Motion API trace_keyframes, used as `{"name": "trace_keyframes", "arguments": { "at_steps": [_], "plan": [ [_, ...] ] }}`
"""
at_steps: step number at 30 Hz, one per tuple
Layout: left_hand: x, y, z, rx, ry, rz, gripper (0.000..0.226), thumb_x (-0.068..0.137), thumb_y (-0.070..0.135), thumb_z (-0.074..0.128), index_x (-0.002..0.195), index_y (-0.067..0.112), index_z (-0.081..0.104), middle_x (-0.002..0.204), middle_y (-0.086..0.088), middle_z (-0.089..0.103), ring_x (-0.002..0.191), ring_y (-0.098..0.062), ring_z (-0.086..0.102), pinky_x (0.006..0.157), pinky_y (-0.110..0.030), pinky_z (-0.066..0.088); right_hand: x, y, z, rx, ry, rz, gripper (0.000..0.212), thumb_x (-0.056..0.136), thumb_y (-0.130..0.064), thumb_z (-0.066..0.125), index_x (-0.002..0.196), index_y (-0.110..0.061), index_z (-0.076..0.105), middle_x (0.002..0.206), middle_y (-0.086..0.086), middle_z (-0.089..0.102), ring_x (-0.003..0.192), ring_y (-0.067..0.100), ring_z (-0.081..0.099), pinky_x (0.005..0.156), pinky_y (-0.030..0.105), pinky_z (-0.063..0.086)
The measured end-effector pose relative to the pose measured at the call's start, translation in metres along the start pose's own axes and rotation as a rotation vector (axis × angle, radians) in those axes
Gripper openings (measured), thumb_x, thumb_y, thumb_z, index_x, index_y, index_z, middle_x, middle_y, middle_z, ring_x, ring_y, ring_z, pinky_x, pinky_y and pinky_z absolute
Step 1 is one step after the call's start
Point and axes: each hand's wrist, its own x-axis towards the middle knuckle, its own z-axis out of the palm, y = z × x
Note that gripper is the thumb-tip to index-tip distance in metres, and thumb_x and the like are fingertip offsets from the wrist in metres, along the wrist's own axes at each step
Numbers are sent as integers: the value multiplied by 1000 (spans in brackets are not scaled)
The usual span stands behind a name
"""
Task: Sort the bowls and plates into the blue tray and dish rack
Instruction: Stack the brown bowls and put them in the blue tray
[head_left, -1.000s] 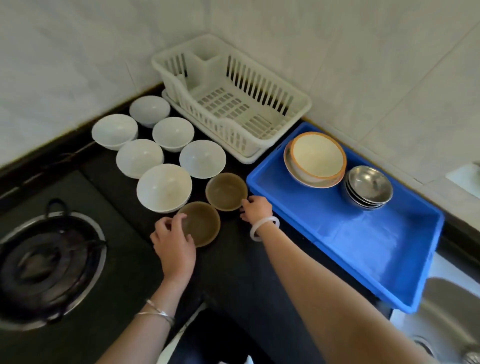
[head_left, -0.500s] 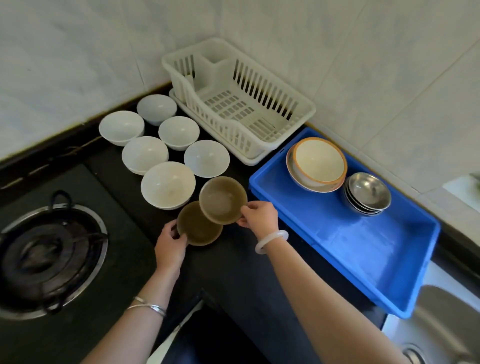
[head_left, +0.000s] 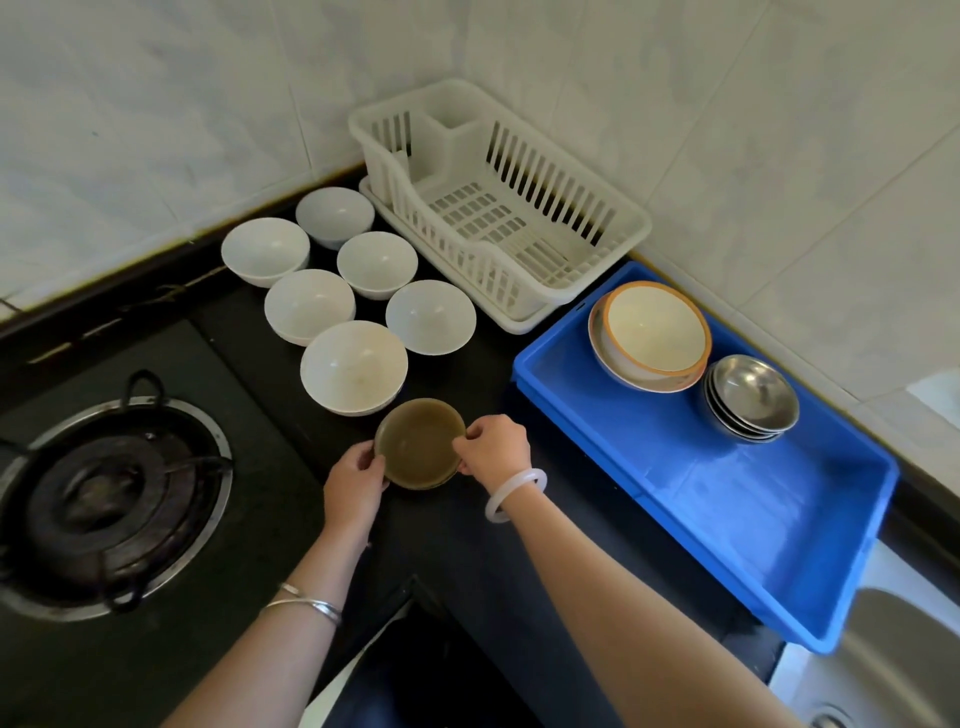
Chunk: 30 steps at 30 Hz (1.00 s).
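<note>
Nested brown bowls (head_left: 418, 441), mouths up: left hand (head_left: 356, 480) grips the rim at nine o'clock, right hand (head_left: 496, 449) pinches at three; white bowls (head_left: 353, 366) crowd twelve.

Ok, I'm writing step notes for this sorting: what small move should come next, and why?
Probably lift the nested brown bowls toward the blue tray: left hand and right hand both pinch the rim, and the tray floor has bare room.

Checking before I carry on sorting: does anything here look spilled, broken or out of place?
Nothing looks spilled or broken. One small oddity: the largest white bowl, beside the brown bowls, shows faint brownish speckles inside, unlike the other white bowls.
</note>
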Motion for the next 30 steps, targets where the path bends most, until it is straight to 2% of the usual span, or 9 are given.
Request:
{"name": "trace_keyframes", "arguments": {
  "at_steps": [2,7,11,14,17,20,24,27,30],
  "plan": [
    [1,0,-1,17,5,1,31,94,14,49,125,12,55,121,-11,60,105,-23,60,92,-39,52,2,2,2,-18,6,16,14,85,-20,64,75,-23,55,75,0,66,70,12,68,62,23,55],
    [3,0,-1,20,2,-10,34,93,11,50,127,11,53,125,-13,57,110,-25,58,91,-37,52,5,14,3,-40,60,-6,18,84,-21,64,96,-24,51,86,-2,60,70,9,60,54,18,43],
    [2,4,2,-60,-18,-77,37,94,13,50,131,12,50,128,-12,55,110,-25,58,86,-33,52,8,18,2,219,-145,103,33,89,-18,59,122,-21,53,104,3,63,85,13,66,67,26,58],
    [0,10,4,-96,-41,-94,36,94,13,50,129,12,51,125,-9,55,103,-21,59,81,-30,52,5,23,1,380,-200,145,31,92,-15,55,123,-20,56,111,4,65,86,11,66,62,20,57],
    [-4,20,12,-99,-91,-34,32,92,14,52,124,13,55,114,-5,58,88,-11,59,70,-24,50,0,34,-8,462,-125,114,27,91,-14,56,118,-19,59,109,1,65,87,10,67,61,18,57],
    [-12,38,31,-102,-172,36,21,92,15,53,112,15,59,104,-3,62,87,-9,61,65,-19,50,-8,44,-29,567,-3,100,20,91,-15,57,108,-24,60,97,-3,67,78,8,70,57,16,55],
    [-32,69,73,-113,-329,105,11,91,15,54,100,17,60,97,-2,66,87,-9,65,68,-18,52,-21,61,-73,710,211,128,18,90,-11,55,105,-13,65,86,3,70,66,10,72,54,18,55],
    [-54,85,113,-110,-487,143,10,90,13,56,93,20,63,95,-1,69,88,-9,67,66,-14,54,-34,79,-112,789,384,156,20,88,-8,54,104,-11,65,90,8,68,65,15,71,53,21,55],
    [-77,91,161,-118,-636,118,10,90,10,56,95,17,61,96,-3,66,90,-12,66,68,-15,55,-48,102,-149,867,539,203,18,87,-5,54,102,-9,64,86,9,67,61,19,71,50,21,55]
  ]
}}
